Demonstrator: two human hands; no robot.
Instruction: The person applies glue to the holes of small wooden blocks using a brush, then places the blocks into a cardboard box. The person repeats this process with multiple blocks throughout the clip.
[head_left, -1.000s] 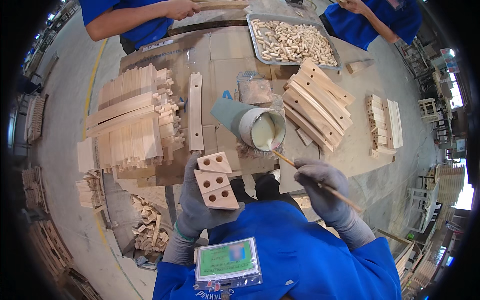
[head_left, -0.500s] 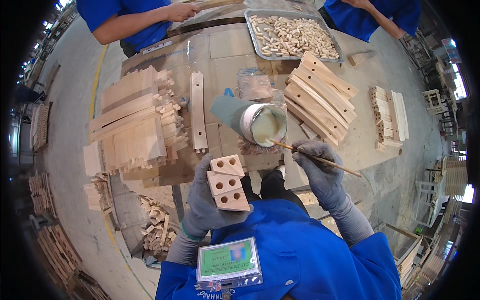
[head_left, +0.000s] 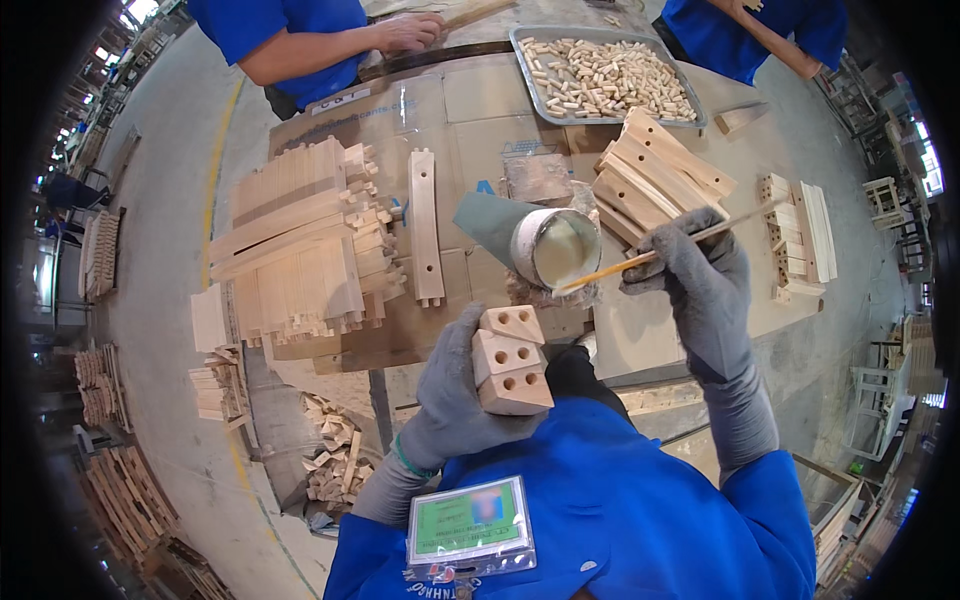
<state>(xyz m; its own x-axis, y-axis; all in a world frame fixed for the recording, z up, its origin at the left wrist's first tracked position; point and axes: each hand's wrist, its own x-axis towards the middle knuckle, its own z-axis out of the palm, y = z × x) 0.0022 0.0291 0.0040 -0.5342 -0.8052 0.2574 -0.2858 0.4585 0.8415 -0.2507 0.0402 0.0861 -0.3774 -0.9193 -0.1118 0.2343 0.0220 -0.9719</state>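
Note:
My left hand, in a grey glove, grips a stack of three pale wooden blocks, their drilled faces turned up with two holes each. My right hand, also gloved, pinches a thin wooden stick. The stick's yellowish tip is at the near rim of a round cup of cream-coloured liquid. This cup lies tilted toward me, with a grey-green piece projecting from its left side. Left of it, a single slat with holes lies lengthwise on the cardboard-covered table.
Stacked slats with tenoned ends fill the table's left. More drilled slats lie right of the cup. A metal tray of dowels stands at the back. Across the table are two blue-clad people, one with a hand near the edge.
My right hand has risen and moved right, tilting the stick's back end upward. The whole view has shifted a little, and my left hand still holds the blocks.

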